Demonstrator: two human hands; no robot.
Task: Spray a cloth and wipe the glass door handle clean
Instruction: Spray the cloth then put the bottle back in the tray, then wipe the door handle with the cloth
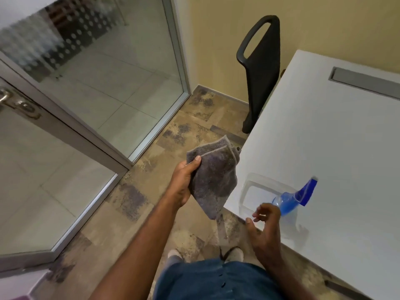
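My left hand [184, 182] grips a folded grey cloth [213, 176], held out over the floor beside the table corner. A clear spray bottle [270, 195] with a blue trigger head stands near the front left corner of the white table [335, 137]. My right hand [263, 226] hovers just in front of the bottle, fingers apart, holding nothing and not touching it. At the far left edge, the metal door handle [6, 97] sits on the glass door [43, 169], blurred.
A black chair [260, 68] stands against the yellow wall behind the table. A fixed glass panel [104, 68] with a metal frame runs beside the door. A grey cable slot [363, 82] is set in the tabletop. Patterned floor lies between door and table.
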